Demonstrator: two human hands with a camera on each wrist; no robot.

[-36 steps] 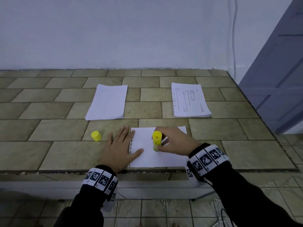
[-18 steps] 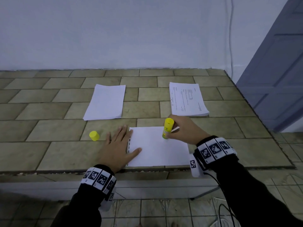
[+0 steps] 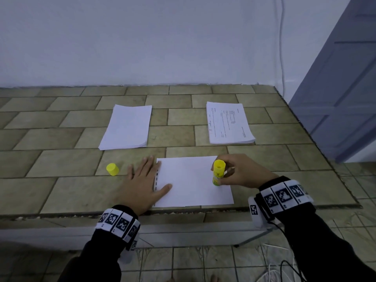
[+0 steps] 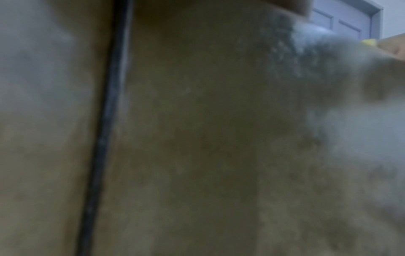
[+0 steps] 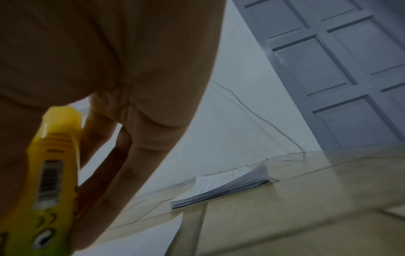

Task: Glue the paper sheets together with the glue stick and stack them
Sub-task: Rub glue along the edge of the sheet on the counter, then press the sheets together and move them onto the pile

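A single white sheet point(image 3: 189, 180) lies at the near edge of the tiled bench. My left hand point(image 3: 142, 182) lies flat on its left edge, fingers straight, thumb on the paper. My right hand point(image 3: 236, 174) grips a yellow glue stick point(image 3: 218, 172) upright, its tip down on the sheet's right part. In the right wrist view the glue stick point(image 5: 54, 173) sits between my fingers above the sheet's corner point(image 5: 153, 237). The yellow cap point(image 3: 112, 169) stands left of my left hand. The left wrist view is blurred against the bench.
A blank paper stack point(image 3: 127, 127) lies at the back left and a printed stack point(image 3: 228, 123), point(image 5: 225, 187) at the back right. A grey door point(image 3: 343, 82) stands to the right, past the bench's right edge. Cables lie on the floor below.
My right hand has carried the glue stick from the sheet's middle to its far edge, then to the right and nearer on the sheet. The left hand has stayed put.
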